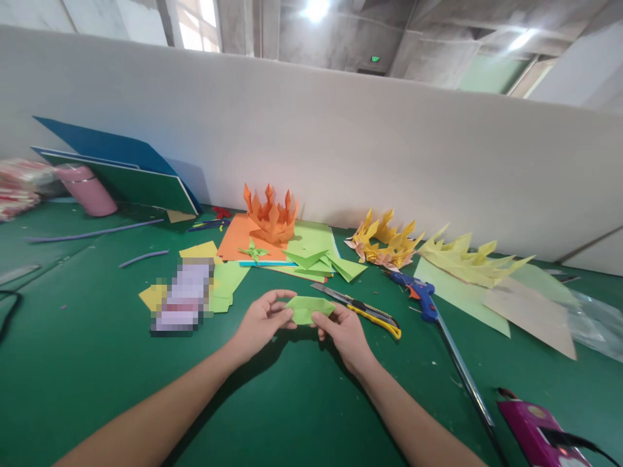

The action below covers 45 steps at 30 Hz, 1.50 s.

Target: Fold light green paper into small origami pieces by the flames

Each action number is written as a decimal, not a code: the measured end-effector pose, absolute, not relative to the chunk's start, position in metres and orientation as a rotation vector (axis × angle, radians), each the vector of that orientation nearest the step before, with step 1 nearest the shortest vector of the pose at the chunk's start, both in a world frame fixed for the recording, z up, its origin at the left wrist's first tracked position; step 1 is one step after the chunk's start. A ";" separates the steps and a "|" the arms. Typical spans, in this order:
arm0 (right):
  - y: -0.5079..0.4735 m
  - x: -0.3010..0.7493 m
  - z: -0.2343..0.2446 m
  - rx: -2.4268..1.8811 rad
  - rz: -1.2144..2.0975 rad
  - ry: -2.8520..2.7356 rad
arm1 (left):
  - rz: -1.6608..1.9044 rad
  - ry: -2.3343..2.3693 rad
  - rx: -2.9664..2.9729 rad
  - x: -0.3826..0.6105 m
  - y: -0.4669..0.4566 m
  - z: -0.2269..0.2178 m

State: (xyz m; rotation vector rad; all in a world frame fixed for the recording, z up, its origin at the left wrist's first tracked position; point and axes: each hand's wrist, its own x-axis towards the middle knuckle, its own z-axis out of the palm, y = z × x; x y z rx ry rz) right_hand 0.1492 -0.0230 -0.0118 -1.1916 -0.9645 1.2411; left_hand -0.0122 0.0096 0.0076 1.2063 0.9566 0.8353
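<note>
A folded piece of light green paper (307, 307) is held above the table between both hands. My left hand (265, 319) pinches its left end between thumb and fingers. At the right end, my right hand (343, 331) grips it, the thumb pressed on the front face. Just beyond the right hand lies a yellow and black utility knife (372, 312), its blade pointing to the upper left. Behind the paper, several folded green paper pieces (316, 261) rest on stacked sheets.
An orange paper crown (272, 217), a golden one (384, 240) and a pale yellow one (474, 259) line the back. A blue glue gun (418, 295), magenta box (540, 431), pixelated phone-like object (183, 295) and pink bottle (87, 189) stand or lie around. A white partition (311, 130) borders the table.
</note>
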 end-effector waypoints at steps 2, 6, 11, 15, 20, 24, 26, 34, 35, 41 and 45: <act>-0.024 0.150 -0.012 -1.186 1.168 -1.055 | 0.821 0.968 1.415 -0.014 0.009 0.008; -0.025 0.153 -0.015 -1.184 0.948 -1.287 | 0.831 0.967 2.041 -0.020 0.009 0.011; -0.025 0.158 -0.023 -1.158 0.603 -1.678 | 0.713 0.803 2.526 -0.027 0.014 0.006; -0.023 0.164 -0.026 -1.060 0.392 -1.986 | 0.595 0.588 2.721 -0.029 0.019 0.003; -0.026 0.168 -0.021 -1.166 0.179 -1.984 | 0.425 0.570 2.726 -0.033 0.018 0.015; -0.036 0.156 -0.015 -1.123 0.209 -2.044 | 0.359 0.638 2.699 -0.033 0.013 0.021; -0.041 0.148 -0.013 -1.136 0.261 -2.164 | 0.344 0.697 2.697 -0.033 0.011 0.021; -0.044 0.144 -0.004 -1.514 0.441 -2.164 | 0.193 0.900 2.553 -0.034 0.015 0.023; -0.044 0.144 -0.003 -1.538 0.467 -2.159 | 0.158 0.924 2.543 -0.034 0.015 0.024; -0.045 0.145 0.002 -1.547 0.399 -2.210 | 0.149 0.930 2.562 -0.035 0.014 0.025; -0.046 0.146 -0.003 -1.325 0.307 -2.355 | 0.235 0.902 2.584 -0.033 0.013 0.020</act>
